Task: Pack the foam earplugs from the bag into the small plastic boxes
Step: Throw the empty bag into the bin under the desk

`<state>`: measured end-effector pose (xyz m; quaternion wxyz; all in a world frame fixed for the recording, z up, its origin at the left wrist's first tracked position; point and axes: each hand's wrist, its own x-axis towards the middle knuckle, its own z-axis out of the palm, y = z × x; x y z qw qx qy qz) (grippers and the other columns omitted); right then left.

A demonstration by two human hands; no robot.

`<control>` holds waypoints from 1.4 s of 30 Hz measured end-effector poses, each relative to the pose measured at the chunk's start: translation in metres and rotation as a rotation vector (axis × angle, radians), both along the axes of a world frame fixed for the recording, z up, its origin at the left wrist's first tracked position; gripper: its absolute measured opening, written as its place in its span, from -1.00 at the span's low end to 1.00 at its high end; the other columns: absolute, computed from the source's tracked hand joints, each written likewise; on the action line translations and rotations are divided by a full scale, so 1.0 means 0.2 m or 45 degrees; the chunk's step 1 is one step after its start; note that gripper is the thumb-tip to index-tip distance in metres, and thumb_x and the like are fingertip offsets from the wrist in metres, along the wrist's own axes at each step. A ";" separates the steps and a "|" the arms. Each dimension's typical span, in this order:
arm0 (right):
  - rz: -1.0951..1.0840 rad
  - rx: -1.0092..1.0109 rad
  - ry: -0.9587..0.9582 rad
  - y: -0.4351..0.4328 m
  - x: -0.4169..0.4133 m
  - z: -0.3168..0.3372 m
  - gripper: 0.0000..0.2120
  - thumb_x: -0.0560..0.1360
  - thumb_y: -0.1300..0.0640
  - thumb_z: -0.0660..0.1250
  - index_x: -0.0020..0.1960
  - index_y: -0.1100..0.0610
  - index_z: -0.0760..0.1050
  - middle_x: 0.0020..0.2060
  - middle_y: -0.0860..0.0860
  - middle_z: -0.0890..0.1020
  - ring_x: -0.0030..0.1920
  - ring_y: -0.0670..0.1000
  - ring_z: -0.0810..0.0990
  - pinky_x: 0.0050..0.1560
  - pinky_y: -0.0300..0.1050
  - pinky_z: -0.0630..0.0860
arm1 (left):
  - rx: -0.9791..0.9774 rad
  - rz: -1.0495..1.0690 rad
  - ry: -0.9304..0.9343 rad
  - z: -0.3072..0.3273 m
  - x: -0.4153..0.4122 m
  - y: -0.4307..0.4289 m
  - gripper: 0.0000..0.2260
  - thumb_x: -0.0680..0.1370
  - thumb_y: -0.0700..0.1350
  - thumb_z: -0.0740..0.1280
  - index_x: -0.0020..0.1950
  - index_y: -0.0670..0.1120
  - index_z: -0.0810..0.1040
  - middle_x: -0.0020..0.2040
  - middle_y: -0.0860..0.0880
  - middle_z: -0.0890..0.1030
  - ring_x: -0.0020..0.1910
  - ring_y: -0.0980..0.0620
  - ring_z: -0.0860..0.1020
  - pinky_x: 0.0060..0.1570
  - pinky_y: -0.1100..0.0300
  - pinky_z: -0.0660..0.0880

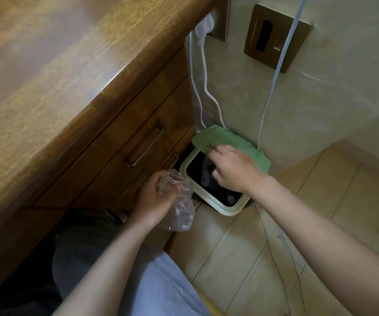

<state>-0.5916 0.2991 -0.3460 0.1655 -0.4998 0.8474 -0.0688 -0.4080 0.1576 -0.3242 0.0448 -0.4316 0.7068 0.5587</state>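
My left hand (155, 197) is shut on a crumpled clear plastic bag (179, 210), held low beside the desk drawers. My right hand (232, 168) reaches over a small waste bin (220, 207) with a cream rim and a black liner, and holds up its green lid (220, 139) by the edge. White scraps lie inside the bin. No earplugs and no small plastic boxes are in sight.
A wooden desk top (47, 71) fills the left, with drawers and a metal handle (144, 148) under it. White cables (203, 87) hang from a wall socket down behind the bin. The floor is tiled (309, 201). My knees are at the bottom.
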 end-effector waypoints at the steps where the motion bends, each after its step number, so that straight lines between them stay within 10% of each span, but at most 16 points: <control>1: -0.018 -0.038 -0.005 0.01 -0.05 0.03 -0.61 0.49 0.18 0.27 0.31 0.19 0.45 0.05 0.11 0.54 0.10 0.16 0.54 0.00 0.01 0.56 | 0.003 0.000 0.002 -0.01 0.00 0.01 -0.67 0.55 -0.12 0.46 0.25 0.13 0.48 0.12 0.14 0.59 0.10 0.17 0.59 -0.06 0.31 0.54; 15: -0.243 -0.288 -0.038 0.08 -0.29 0.10 -0.47 0.45 0.35 0.22 0.42 0.20 0.44 0.18 0.16 0.61 0.23 0.20 0.56 0.21 0.15 0.53 | 0.195 0.148 -0.081 -0.05 -0.23 0.16 -0.78 0.57 -0.02 0.44 0.16 0.12 0.49 0.15 0.04 0.59 0.07 0.04 0.61 0.03 0.10 0.60; 19: -0.260 -0.284 -0.051 0.09 -0.31 0.10 -0.47 0.47 0.34 0.22 0.44 0.17 0.43 0.21 0.13 0.60 0.26 0.16 0.55 0.27 0.14 0.51 | 0.197 0.016 -0.095 -0.01 -0.32 0.23 -0.43 0.66 0.17 0.22 0.61 0.02 0.16 0.53 -0.04 0.35 0.48 -0.06 0.37 0.33 0.09 0.35; 23: -0.284 -0.265 -0.075 0.11 -0.33 0.11 -0.47 0.49 0.31 0.22 0.46 0.13 0.41 0.22 0.10 0.60 0.27 0.15 0.54 0.31 0.13 0.48 | 0.204 0.070 -0.076 0.00 -0.33 0.23 -0.46 0.70 0.16 0.09 0.65 0.09 0.03 0.64 0.01 0.13 0.60 -0.04 0.16 0.51 -0.02 0.16; 34: -0.271 -0.210 -0.147 0.10 -0.26 0.12 -0.49 0.51 0.29 0.21 0.46 0.17 0.40 0.25 0.13 0.58 0.30 0.15 0.52 0.34 0.04 0.46 | 0.195 0.068 -0.023 0.02 -0.25 0.18 -0.58 0.71 0.02 0.18 0.57 0.03 0.27 0.51 -0.03 0.38 0.47 -0.03 0.38 0.45 0.03 0.33; 42: -0.105 0.000 -0.278 0.11 -0.06 0.08 -0.67 0.53 0.13 0.15 0.19 0.21 0.56 0.07 0.14 0.64 0.10 0.14 0.59 0.11 0.07 0.55 | 0.103 0.013 -0.044 0.03 -0.12 0.06 -0.91 0.68 -0.02 0.24 0.12 0.18 0.48 0.12 0.12 0.57 0.12 0.15 0.55 0.23 0.10 0.49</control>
